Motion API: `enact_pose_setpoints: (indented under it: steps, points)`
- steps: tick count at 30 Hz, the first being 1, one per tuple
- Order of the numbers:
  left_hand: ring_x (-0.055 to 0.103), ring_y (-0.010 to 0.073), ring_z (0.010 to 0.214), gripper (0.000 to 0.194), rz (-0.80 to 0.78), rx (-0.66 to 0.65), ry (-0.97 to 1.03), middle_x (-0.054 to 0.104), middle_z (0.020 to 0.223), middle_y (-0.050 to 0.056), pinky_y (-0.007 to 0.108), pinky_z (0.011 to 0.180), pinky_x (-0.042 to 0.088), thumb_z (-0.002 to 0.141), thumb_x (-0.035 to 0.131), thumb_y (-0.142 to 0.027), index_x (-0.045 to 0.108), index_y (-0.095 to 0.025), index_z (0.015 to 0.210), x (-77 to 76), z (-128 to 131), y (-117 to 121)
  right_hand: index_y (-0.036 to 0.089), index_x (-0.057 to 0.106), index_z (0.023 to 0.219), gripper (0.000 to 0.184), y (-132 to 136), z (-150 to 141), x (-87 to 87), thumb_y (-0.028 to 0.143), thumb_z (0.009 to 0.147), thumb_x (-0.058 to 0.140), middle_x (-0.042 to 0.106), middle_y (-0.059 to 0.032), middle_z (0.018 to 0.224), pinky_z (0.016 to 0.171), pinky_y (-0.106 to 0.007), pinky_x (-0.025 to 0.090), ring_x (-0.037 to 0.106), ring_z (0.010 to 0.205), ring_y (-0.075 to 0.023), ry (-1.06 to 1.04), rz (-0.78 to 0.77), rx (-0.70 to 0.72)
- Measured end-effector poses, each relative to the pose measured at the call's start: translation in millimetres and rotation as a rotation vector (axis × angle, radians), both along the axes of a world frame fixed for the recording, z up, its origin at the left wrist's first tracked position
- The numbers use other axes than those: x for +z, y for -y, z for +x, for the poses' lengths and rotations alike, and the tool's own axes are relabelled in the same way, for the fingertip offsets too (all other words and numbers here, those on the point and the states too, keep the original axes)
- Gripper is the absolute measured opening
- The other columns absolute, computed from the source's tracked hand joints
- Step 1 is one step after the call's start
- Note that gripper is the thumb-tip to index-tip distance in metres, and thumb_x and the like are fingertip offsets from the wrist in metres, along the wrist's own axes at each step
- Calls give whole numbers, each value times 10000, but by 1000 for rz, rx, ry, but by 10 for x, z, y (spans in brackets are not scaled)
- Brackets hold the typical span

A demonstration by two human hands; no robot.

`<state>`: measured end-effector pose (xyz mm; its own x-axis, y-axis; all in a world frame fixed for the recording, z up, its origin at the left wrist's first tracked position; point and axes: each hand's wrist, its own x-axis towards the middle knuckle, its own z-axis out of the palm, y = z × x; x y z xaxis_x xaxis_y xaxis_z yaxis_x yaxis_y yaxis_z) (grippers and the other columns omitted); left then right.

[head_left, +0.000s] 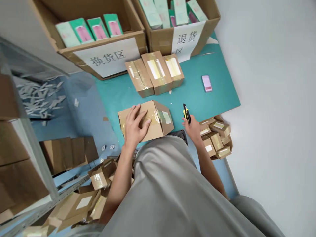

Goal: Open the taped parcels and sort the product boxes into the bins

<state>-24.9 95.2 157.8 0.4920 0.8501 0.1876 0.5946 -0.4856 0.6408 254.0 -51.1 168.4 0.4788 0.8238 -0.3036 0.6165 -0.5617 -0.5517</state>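
My left hand lies flat with fingers spread on top of a taped brown cardboard parcel, which rests on the teal mat in front of me. My right hand is closed round a yellow and black utility knife, just right of the parcel; the knife points away from me and does not touch the box.
Three taped parcels stand behind the box. Two large open cartons hold green and pink packets and carry paper signs. Small taped parcels pile at the right and lower left. A shelf frame stands left.
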Motion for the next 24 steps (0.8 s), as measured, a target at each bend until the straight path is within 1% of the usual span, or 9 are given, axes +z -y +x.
enact_pose_setpoints:
  steps: [2,4,5,7,11,14,19,22,24]
  points:
    - [415,375,1693,551,-4,73,15,511,1766,133,664,1356,383,1132,508,-618,668,-321,1566,-34,-314,-8,107,637,1391,426,-239,47,-550,352,1101,442,819,-166,1206,904,-337,620,770,971,-222,-282,29,-140]
    - [448,372,1665,561,-25,130,24,498,1765,144,650,1346,398,1141,483,-622,669,-313,1570,-58,-572,20,118,668,1241,359,-472,-36,-946,376,1039,521,810,-111,1063,865,-302,606,729,908,-194,-445,4,-217]
    - [475,369,1640,567,-38,161,24,509,1749,153,641,1339,409,1144,475,-622,668,-307,1574,-64,-672,47,127,668,1200,339,-565,-111,-1070,380,1018,535,798,-83,1021,858,-289,600,715,892,-182,-490,-6,-221]
    - [531,359,1574,581,-58,242,19,563,1672,173,620,1323,433,1151,455,-620,671,-288,1576,-70,-811,120,143,658,1169,315,-682,-273,-1189,373,996,531,783,-56,1025,878,-272,590,709,908,-164,-538,-6,-182]
    - [590,334,1484,604,-71,390,47,634,1512,184,568,1304,467,1171,389,-605,683,-249,1561,-100,-903,270,154,656,1161,305,-692,-389,-1123,357,964,542,779,-96,1139,971,-288,566,705,1025,-183,-552,54,-134]
    - [600,315,1487,607,-125,368,101,641,1534,179,536,1303,476,1184,354,-585,651,-244,1589,-213,-842,324,157,668,1173,340,-597,-195,-961,395,968,541,779,-112,1128,988,-337,567,693,1037,-220,-428,95,-132]
    - [673,294,1426,708,-323,262,233,663,1576,208,456,1165,600,1170,334,-640,593,-170,1632,-647,-485,315,168,670,1214,367,-452,370,-623,426,1007,511,779,-173,1217,1051,-427,557,696,1117,-284,-96,154,-106]
    - [691,305,1413,789,-459,192,270,667,1584,221,440,1083,651,1149,322,-692,597,-127,1626,-915,-220,313,160,649,1296,392,-449,633,-491,397,1029,487,765,-214,1306,1064,-447,553,701,1182,-316,51,92,-95]
    - [680,310,1438,800,-506,163,281,658,1602,218,446,1085,654,1143,323,-700,599,-125,1626,-1026,-92,324,147,639,1327,401,-476,752,-447,376,1038,482,769,-224,1300,1048,-457,559,711,1162,-330,99,17,-77]
